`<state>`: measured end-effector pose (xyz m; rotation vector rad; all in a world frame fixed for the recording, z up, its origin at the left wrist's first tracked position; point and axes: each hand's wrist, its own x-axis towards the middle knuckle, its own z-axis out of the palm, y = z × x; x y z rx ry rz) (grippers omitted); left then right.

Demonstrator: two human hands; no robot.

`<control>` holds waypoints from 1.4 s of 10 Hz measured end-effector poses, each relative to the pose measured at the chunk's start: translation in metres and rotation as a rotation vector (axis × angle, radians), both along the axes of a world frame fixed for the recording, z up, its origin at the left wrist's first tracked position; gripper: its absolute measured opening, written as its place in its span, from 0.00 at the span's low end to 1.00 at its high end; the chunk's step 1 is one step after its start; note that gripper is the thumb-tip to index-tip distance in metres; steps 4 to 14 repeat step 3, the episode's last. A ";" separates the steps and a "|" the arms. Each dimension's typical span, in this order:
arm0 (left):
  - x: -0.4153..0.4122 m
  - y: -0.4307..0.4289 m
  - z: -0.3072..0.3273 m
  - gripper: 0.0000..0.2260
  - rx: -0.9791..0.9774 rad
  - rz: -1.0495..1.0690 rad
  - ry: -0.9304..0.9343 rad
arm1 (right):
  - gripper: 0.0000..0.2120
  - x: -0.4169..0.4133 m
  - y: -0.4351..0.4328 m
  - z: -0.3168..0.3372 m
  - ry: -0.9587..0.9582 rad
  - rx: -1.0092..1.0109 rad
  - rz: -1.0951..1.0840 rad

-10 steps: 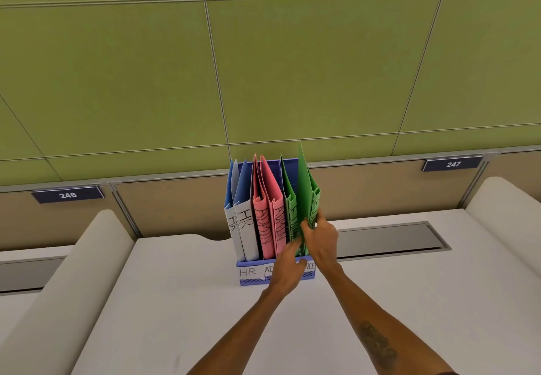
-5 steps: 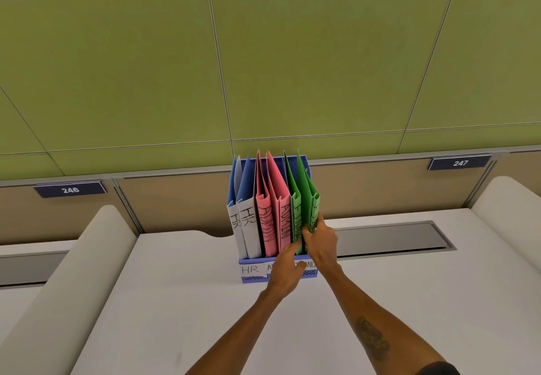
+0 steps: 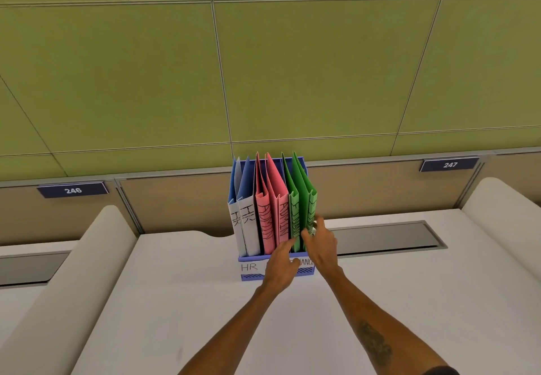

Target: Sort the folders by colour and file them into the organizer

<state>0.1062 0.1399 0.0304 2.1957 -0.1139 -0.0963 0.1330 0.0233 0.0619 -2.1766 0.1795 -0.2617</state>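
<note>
A blue organizer [image 3: 252, 277] stands at the back of the white desk, its front strip lettered "HR" on the left. It holds, upright, two blue-and-white folders [image 3: 247, 222] on the left, two pink folders [image 3: 270, 219] in the middle and two green folders [image 3: 303, 207] on the right. My left hand [image 3: 281, 266] is in front of the organizer, fingers spread, fingertips at the foot of the left green folder. My right hand [image 3: 322, 246] is just right of it, fingers apart, fingertips touching the spine of the right green folder. Neither hand grips anything.
The white desk [image 3: 175, 301] has rounded white dividers at left [image 3: 67, 281] and right [image 3: 506, 216]. A grey recessed cable tray [image 3: 386, 238] runs behind the hands. Number plates 246 and 247 sit under a green panel wall.
The right green folder has sunk down into the organizer, level with the other one. My right hand has let go of it and opened its fingers.
</note>
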 end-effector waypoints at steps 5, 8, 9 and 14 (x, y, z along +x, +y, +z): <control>-0.018 0.007 0.014 0.22 -0.035 0.035 -0.081 | 0.23 -0.031 -0.003 -0.001 0.048 -0.170 -0.093; -0.018 0.007 0.014 0.22 -0.035 0.035 -0.081 | 0.23 -0.031 -0.003 -0.001 0.048 -0.170 -0.093; -0.018 0.007 0.014 0.22 -0.035 0.035 -0.081 | 0.23 -0.031 -0.003 -0.001 0.048 -0.170 -0.093; -0.018 0.007 0.014 0.22 -0.035 0.035 -0.081 | 0.23 -0.031 -0.003 -0.001 0.048 -0.170 -0.093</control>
